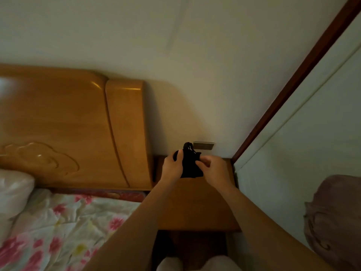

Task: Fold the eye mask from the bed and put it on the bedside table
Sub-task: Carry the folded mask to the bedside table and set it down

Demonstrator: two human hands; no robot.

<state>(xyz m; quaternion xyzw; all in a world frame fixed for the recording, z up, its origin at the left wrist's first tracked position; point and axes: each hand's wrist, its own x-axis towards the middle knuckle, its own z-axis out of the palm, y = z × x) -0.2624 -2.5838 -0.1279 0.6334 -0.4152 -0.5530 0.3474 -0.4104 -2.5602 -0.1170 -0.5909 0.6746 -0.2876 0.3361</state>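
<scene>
The black eye mask (190, 165) is bunched between both hands, held over the far part of the wooden bedside table (197, 208). My left hand (172, 166) grips its left side with the thumb on top. My right hand (214, 168) pinches its right edge. A loop of the mask's strap sticks up above the hands. Whether the mask touches the table top I cannot tell.
The bed with a floral sheet (64, 223) and a white pillow (13, 190) lies to the left, below the wooden headboard (68, 130). A wall plate (203, 146) sits behind the table. A mirrored door (304, 173) with a dark red frame closes off the right.
</scene>
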